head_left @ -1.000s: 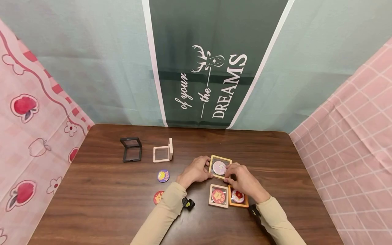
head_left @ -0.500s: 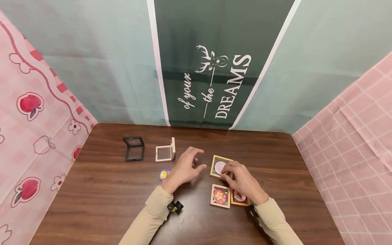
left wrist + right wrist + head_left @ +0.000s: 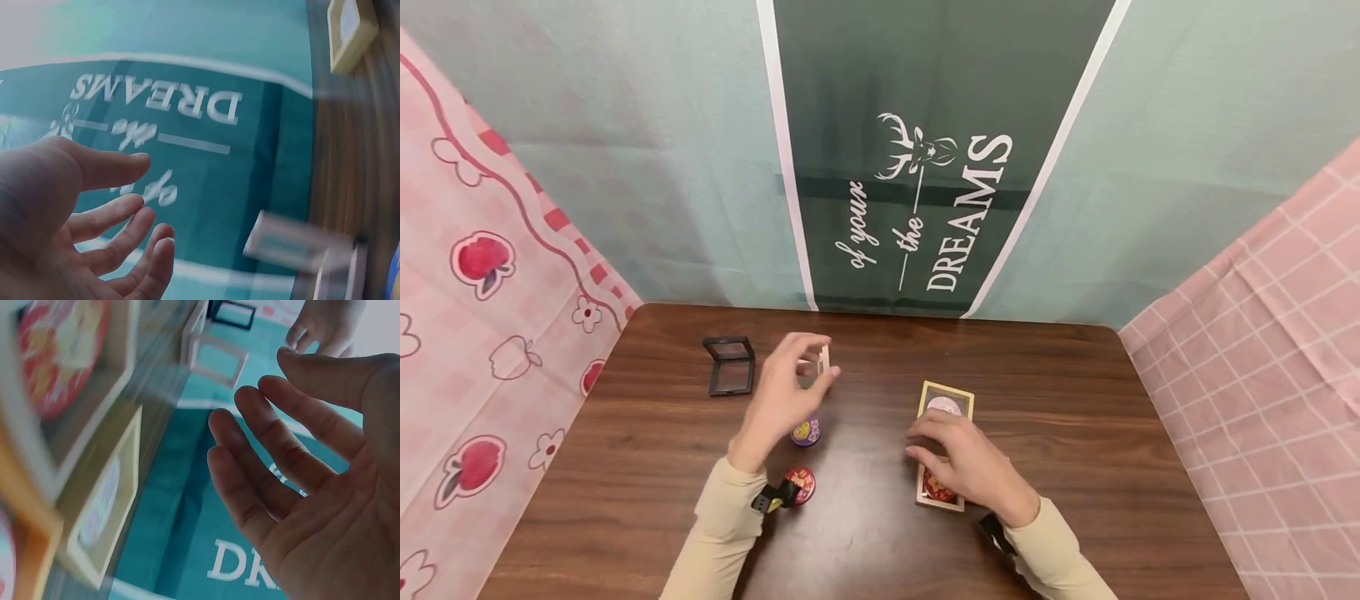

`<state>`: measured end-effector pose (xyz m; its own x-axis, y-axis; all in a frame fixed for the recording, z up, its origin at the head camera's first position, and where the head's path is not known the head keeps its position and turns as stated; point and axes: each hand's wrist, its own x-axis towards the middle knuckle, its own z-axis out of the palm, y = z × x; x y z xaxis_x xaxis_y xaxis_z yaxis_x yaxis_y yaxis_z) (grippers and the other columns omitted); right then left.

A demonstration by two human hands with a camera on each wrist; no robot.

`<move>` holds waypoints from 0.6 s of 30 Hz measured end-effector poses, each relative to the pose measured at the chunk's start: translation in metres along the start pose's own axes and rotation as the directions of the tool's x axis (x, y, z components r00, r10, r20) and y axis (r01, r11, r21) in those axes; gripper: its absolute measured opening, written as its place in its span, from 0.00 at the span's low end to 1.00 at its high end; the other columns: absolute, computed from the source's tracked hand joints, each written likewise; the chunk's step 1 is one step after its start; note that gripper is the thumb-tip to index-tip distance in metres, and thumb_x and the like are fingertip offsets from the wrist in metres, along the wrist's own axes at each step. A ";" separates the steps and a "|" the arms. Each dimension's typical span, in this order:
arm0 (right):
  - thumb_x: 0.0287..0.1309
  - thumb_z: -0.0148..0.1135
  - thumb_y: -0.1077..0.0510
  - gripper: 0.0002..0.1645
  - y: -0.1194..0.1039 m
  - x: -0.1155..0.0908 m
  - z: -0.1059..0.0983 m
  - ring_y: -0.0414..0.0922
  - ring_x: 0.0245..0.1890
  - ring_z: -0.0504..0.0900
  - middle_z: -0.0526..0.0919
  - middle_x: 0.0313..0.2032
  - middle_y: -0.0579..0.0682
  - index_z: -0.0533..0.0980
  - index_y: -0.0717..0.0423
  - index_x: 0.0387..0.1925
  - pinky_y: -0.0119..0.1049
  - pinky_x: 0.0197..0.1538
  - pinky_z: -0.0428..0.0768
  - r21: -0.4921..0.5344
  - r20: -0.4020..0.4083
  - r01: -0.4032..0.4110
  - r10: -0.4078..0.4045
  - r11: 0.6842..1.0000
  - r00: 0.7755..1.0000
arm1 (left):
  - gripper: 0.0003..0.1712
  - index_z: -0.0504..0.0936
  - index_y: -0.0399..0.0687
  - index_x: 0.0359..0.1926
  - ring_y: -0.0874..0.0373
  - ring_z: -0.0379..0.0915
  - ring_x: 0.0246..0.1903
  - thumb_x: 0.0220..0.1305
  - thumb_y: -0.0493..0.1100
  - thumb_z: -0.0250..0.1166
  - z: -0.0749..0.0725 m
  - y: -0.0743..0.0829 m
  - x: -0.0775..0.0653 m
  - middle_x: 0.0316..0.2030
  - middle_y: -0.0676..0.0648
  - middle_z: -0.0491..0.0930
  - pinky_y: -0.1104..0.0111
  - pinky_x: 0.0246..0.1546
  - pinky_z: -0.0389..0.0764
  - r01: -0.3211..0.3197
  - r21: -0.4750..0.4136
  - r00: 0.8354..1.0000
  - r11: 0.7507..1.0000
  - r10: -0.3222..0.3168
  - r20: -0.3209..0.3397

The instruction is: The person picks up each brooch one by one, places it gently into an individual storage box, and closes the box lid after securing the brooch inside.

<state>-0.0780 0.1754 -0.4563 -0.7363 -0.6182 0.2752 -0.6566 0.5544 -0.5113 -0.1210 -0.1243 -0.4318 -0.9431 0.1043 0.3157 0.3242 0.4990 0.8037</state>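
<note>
My left hand (image 3: 782, 400) is raised with fingers loosely bent and holds nothing. It overlaps the open cream display frame (image 3: 824, 363) in the head view; that frame looks blurred (image 3: 300, 247) in the left wrist view. Just below the hand lies a purple round badge (image 3: 806, 432), with a red badge (image 3: 802, 482) beside my wrist. My right hand (image 3: 970, 462), also holding nothing, hovers over the shut display frames. Partly covered by it are a yellow frame (image 3: 951, 389) with a pale badge and a light frame (image 3: 942, 505) with a red badge. An orange frame (image 3: 28, 506) shows in the right wrist view.
A black display frame (image 3: 732, 377) stands open at the back left of the brown wooden table (image 3: 1045, 358). A green cloth (image 3: 947, 75) with white lettering hangs behind the table, and pink cloths (image 3: 1262, 333) flank it.
My left hand has let go of the yellow frame and moved left to the cream frame. My right hand has come off the yellow frame and shifted slightly toward me and left.
</note>
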 end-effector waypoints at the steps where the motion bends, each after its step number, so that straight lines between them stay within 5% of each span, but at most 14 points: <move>1: 0.64 0.76 0.61 0.08 -0.003 0.001 0.002 0.39 0.43 0.86 0.88 0.41 0.44 0.86 0.50 0.44 0.38 0.47 0.86 0.015 0.005 0.007 -0.007 1.000 1.000 | 0.24 0.83 0.41 0.60 0.42 0.83 0.48 0.64 0.35 0.77 -0.006 -0.003 0.001 0.54 0.39 0.82 0.47 0.47 0.87 -0.004 0.007 1.000 1.000 0.004 -0.024; 6: 0.65 0.75 0.61 0.09 -0.021 0.009 0.019 0.40 0.40 0.87 0.88 0.41 0.47 0.86 0.52 0.46 0.35 0.47 0.86 0.073 0.020 0.047 -0.048 0.996 0.999 | 0.24 0.82 0.39 0.60 0.41 0.84 0.47 0.64 0.34 0.76 -0.037 -0.024 0.004 0.55 0.36 0.82 0.49 0.44 0.87 0.019 0.070 0.991 0.997 -0.009 -0.134; 13: 0.69 0.72 0.59 0.10 -0.045 0.025 0.049 0.43 0.44 0.88 0.88 0.44 0.48 0.86 0.56 0.49 0.32 0.53 0.84 0.158 0.098 0.061 -0.078 0.985 0.992 | 0.22 0.82 0.41 0.62 0.42 0.84 0.49 0.68 0.37 0.74 -0.071 -0.053 0.002 0.56 0.38 0.81 0.82 0.43 0.76 0.137 0.099 0.965 0.986 -0.110 -0.238; 18: 0.70 0.70 0.58 0.12 -0.056 0.032 0.068 0.40 0.45 0.87 0.88 0.47 0.47 0.86 0.57 0.51 0.26 0.54 0.81 0.165 0.151 0.041 -0.067 0.985 0.986 | 0.23 0.81 0.41 0.64 0.40 0.80 0.53 0.71 0.40 0.71 -0.089 -0.072 0.001 0.59 0.37 0.79 0.82 0.44 0.72 0.209 0.101 0.942 0.973 -0.173 -0.287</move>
<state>-0.0538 0.0873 -0.4741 -0.6579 -0.7306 0.1827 -0.6504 0.4289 -0.6270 -0.1388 -0.2368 -0.4449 -0.9235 -0.2350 0.3031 0.1104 0.5939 0.7969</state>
